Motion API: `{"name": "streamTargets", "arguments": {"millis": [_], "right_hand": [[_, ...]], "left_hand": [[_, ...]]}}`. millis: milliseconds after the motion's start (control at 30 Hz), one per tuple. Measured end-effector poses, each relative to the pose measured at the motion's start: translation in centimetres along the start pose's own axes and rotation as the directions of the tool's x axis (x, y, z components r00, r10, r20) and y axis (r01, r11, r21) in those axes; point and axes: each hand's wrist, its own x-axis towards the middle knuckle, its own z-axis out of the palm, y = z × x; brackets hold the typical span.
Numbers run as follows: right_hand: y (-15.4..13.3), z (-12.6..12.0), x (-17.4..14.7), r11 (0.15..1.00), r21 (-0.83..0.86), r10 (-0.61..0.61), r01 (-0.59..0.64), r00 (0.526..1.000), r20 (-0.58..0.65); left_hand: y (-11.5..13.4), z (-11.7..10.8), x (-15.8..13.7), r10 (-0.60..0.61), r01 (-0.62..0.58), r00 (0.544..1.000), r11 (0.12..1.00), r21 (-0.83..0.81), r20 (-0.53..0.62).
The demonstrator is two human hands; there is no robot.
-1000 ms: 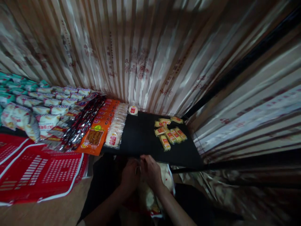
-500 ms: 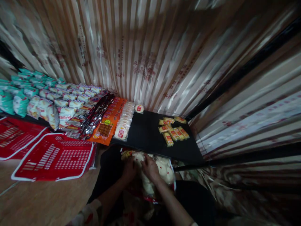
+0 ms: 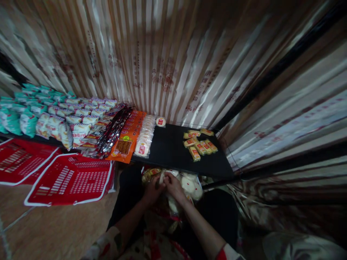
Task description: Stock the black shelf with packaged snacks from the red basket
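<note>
My left hand [image 3: 154, 188] and my right hand [image 3: 172, 185] are close together over my lap, below the front edge of a black shelf [image 3: 173, 144]. Between their closed fingers is a white wrapped snack [image 3: 162, 177], partly covered by the fingers. Round white wrapped snacks [image 3: 188, 185] with small red marks lie to the right of my right hand, in a container whose edges are mostly hidden. Yellow wrapped snacks [image 3: 149, 174] lie just beyond my left hand. On the shelf stands a row of clear-wrapped round white snacks [image 3: 143, 142], with a single one [image 3: 160, 121] beside it.
Small yellow packets [image 3: 202, 146] lie on the shelf's right part. Farther left are orange bags [image 3: 126, 142], dark shiny packets [image 3: 112, 133], white bags [image 3: 81, 130] and teal bags [image 3: 28, 121]. Red baskets [image 3: 73, 180] sit at floor level. Metallic printed sheeting [image 3: 168, 54] hangs behind.
My hands have come closer together, now both at a white wrapped snack. The view has shifted slightly, and the shelf goods look unchanged.
</note>
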Motion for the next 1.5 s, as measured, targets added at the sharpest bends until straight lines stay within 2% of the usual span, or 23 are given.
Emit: {"name": "streamTargets", "arguments": {"millis": [133,267,400,500,700,833,967,1067,1167,1267,1333,1433,1500], "right_hand": [[0.1,0.1,-0.3,0.989,0.146,0.014,-0.022,0.999,0.052],[0.4,0.0,-0.5,0.977,0.211,0.02,-0.037,0.997,0.08],[0.1,-1.5,-1.0,0.996,0.051,-0.071,0.074,0.996,-0.061],[-0.6,-3.1,-1.8,0.987,-0.103,-0.135,0.121,0.981,-0.143],[-1.8,-5.8,-3.8,0.949,-0.22,-0.259,0.224,0.955,-0.144],[-2.4,-6.6,-5.0,0.921,-0.234,-0.328,0.31,0.944,-0.041],[-3.3,-6.6,-5.3,0.936,-0.115,-0.324,0.332,0.942,0.083],[-3.9,-6.4,-4.9,0.934,0.037,-0.357,0.356,0.918,0.172],[-4.3,-6.1,-4.0,0.928,0.201,-0.356,0.313,0.904,0.236],[-4.1,-6.0,-2.6,0.914,0.355,-0.292,0.194,0.923,0.249],[-3.9,-6.2,-1.3,0.888,0.451,-0.216,0.088,0.947,0.24],[-3.6,-7.0,1.1,0.846,0.533,-0.108,-0.007,0.977,0.183],[-3.6,-7.6,3.1,0.844,0.536,-0.068,-0.01,0.99,0.125]], "left_hand": [[0.0,0.0,-0.5,0.058,-0.058,0.998,0.998,0.034,0.007],[1.0,-0.1,-0.6,0.002,-0.002,1.0,0.994,0.114,0.001],[3.4,-0.9,-0.6,-0.093,0.085,0.995,0.97,0.229,0.021],[5.3,-1.6,-0.7,-0.089,0.073,0.995,0.966,0.247,0.052],[7.7,-2.7,-0.7,-0.015,-0.03,0.987,0.961,0.273,0.16],[8.8,-3.2,-0.7,-0.002,-0.067,0.976,0.949,0.307,0.219],[9.0,-3.7,-0.9,0.018,-0.082,0.976,0.954,0.289,0.218],[8.4,-4.6,-1.1,0.023,-0.076,0.978,0.966,0.247,0.209],[7.9,-5.6,-1.0,-0.003,-0.009,0.982,0.998,0.06,0.188],[8.1,-6.1,-0.3,-0.052,0.087,0.985,0.973,-0.212,0.164],[8.5,-5.8,0.8,-0.08,0.115,0.989,0.943,-0.311,0.123],[9.3,-4.4,3.1,-0.094,0.088,0.996,0.927,-0.365,0.001],[9.9,-3.3,4.8,-0.07,0.033,0.991,0.954,-0.298,-0.116]]}}
